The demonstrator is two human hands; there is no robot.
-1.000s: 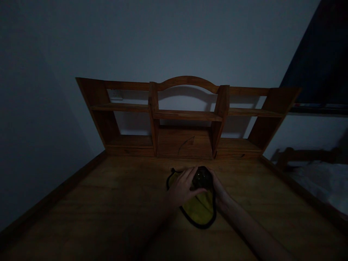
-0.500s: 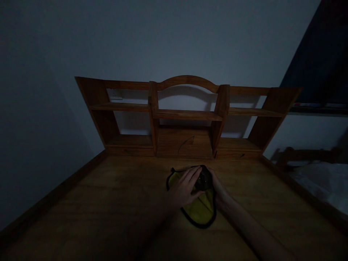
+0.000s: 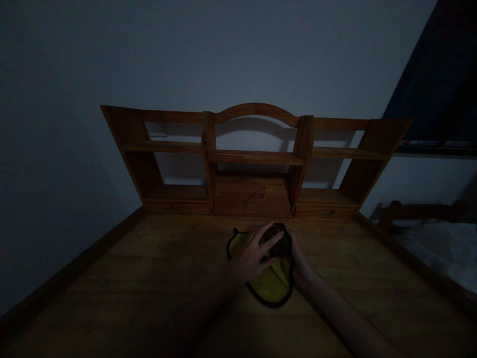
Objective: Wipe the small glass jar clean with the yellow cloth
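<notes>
A small dark round object [image 3: 278, 242] sits on a yellow cloth [image 3: 269, 283] with a black edge, in the middle of a wooden desk [image 3: 156, 278]. My left hand [image 3: 251, 256] lies over the object's left side, fingers spread across its top. My right hand [image 3: 300, 261] cups it from the right. The light is very dim, so what the object is stays unclear.
A wooden shelf unit [image 3: 255, 159] with an arched top stands at the back of the desk against a pale wall. Raised wooden rims run along both desk sides. A bed with white bedding [image 3: 436, 243] lies at the right.
My left hand's fingers have slid further over the top of the dark object. The hands and object sit slightly nearer the shelf unit. The cloth has barely moved.
</notes>
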